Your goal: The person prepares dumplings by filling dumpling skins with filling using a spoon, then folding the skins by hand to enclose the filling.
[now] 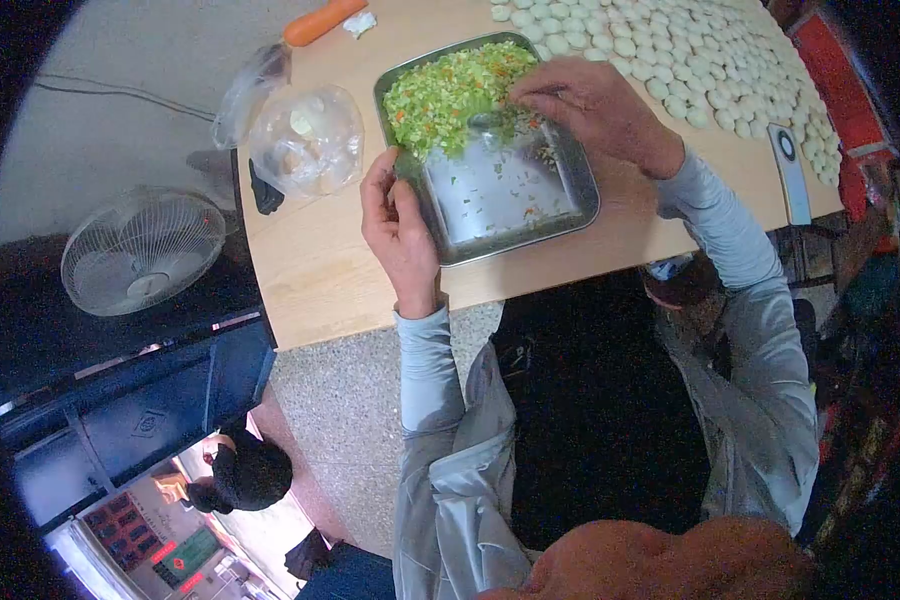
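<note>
A rectangular metal tray [500,238] lies on the wooden table, with chopped green vegetables [455,95] and orange bits heaped in its far part. Only scattered bits lie on the near part of its shiny bottom. My left hand [400,235] is at the tray's left edge, thumb and fingers closed on the rim. My right hand [605,115] is over the tray's right side, its fingers bent and pressed together beside the vegetables; whatever they hold, if anything, is too small to make out.
Many small pale dough rounds [670,60] cover the table's far right, near a phone [790,175]. Left of the tray are plastic bags [310,145], a black object [265,190] and a carrot [322,20]. A fan [145,250] stands left; a person [250,475] is beyond the doorway.
</note>
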A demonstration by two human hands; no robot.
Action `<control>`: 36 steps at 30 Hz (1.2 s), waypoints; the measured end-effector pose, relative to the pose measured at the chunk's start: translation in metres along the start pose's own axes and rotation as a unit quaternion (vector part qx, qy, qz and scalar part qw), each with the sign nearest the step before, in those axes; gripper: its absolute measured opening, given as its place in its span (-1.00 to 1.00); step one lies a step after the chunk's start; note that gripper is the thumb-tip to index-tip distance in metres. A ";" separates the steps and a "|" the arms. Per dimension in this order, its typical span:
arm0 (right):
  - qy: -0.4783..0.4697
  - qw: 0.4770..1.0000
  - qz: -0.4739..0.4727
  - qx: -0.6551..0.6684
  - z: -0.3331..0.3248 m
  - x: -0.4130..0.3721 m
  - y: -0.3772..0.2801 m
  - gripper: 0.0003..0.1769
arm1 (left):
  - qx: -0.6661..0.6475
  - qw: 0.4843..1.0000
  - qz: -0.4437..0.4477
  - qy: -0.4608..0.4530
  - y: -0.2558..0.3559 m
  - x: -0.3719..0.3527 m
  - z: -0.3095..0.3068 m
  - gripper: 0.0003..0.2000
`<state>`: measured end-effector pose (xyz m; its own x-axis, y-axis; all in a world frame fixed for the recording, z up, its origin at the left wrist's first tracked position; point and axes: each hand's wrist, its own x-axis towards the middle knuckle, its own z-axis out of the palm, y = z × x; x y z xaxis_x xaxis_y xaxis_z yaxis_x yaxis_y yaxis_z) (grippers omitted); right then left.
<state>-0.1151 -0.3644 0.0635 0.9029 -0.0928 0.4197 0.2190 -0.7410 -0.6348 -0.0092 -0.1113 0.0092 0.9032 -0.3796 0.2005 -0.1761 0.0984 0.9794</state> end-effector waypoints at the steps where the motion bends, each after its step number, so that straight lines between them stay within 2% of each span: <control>1: 0.020 1.000 -0.007 -0.005 0.001 0.000 -0.001 -0.82 | -0.010 1.000 -0.003 0.002 0.000 0.000 0.000 -0.65; 2: 0.039 0.999 -0.014 -0.009 0.003 0.000 -0.003 -0.82 | -0.002 1.000 0.004 0.004 -0.001 0.000 0.000 -0.65; 8: -0.114 0.980 0.008 0.160 0.020 -0.014 -0.039 -0.78 | 0.016 1.000 0.011 0.005 -0.002 0.001 0.000 -0.65; 11: -0.014 0.997 -0.017 0.073 0.033 -0.014 -0.019 -0.78 | 0.021 1.000 0.006 0.009 0.000 0.000 0.001 -0.65; 14: 0.081 0.986 -0.104 -0.100 0.022 -0.004 -0.003 -0.82 | 0.014 1.000 -0.006 0.005 0.003 0.001 0.000 -0.66; 17: 0.017 0.999 -0.022 0.024 0.015 -0.012 -0.022 -0.83 | 0.014 1.000 -0.005 0.005 0.004 -0.001 0.001 -0.66; 20: -0.090 0.987 0.034 0.129 0.007 -0.027 -0.046 -0.85 | 0.021 1.000 0.005 0.009 0.003 0.000 0.003 -0.65; 23: -0.031 0.999 -0.042 0.003 0.006 -0.032 -0.033 -0.88 | 0.025 1.000 0.007 0.014 0.003 0.000 0.003 -0.66; 26: 0.058 0.983 -0.108 -0.136 -0.005 -0.023 -0.018 -0.88 | 0.027 1.000 0.009 0.012 0.003 0.000 0.003 -0.66; 29: -0.002 0.997 -0.053 -0.061 -0.025 -0.028 -0.033 -0.86 | 0.025 1.000 0.008 0.013 0.001 0.000 0.002 -0.66; 32: -0.089 0.993 -0.049 0.053 -0.033 -0.040 -0.043 -0.86 | 0.024 1.000 0.011 0.010 0.006 0.000 0.004 -0.66; 35: -0.090 0.990 -0.110 -0.025 -0.033 -0.043 -0.034 -0.86 | 0.014 1.000 -0.002 0.003 0.007 -0.001 0.002 -0.65; 36: -0.059 0.988 -0.112 -0.092 -0.034 -0.042 -0.031 -0.87 | 0.012 1.000 -0.006 0.002 0.006 0.000 0.002 -0.65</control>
<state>-0.1726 -0.3600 0.0880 0.8790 0.1573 0.4501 0.3570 -0.8430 -0.4024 -0.0114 -0.1122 0.0150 0.9066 -0.3779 0.1880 -0.1735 0.0724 0.9822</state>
